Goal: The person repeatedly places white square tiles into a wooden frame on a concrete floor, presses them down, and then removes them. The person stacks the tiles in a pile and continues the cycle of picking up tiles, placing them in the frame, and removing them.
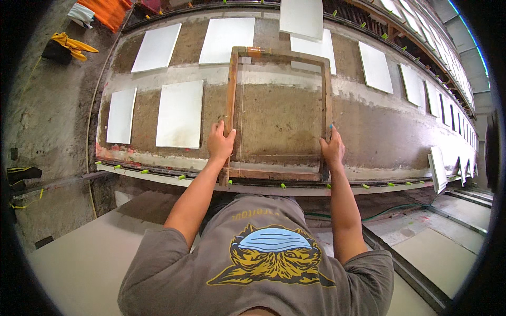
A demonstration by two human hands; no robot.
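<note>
Between my hands is a rectangular wooden frame [231, 97], with brown tape on its far bar and thin pale lines running near its left and near bars. The stained brown tabletop [282, 116] shows through its middle. My left hand [220, 141] is closed on the left bar, thumb on the inner side. On the right bar, my right hand [332, 147] grips at about the same height, with a small blue spot by its fingertips. The frame's far right corner overlaps a white panel [314, 50]. Whether the frame touches the table, I cannot tell.
Several white rectangular panels [179, 113] lie on the long table, left, far and right. A rail with bright green clips [283, 186] runs along its near edge. More panels lean upright [437, 168] at the right. Orange cloth [108, 11] lies at the far left.
</note>
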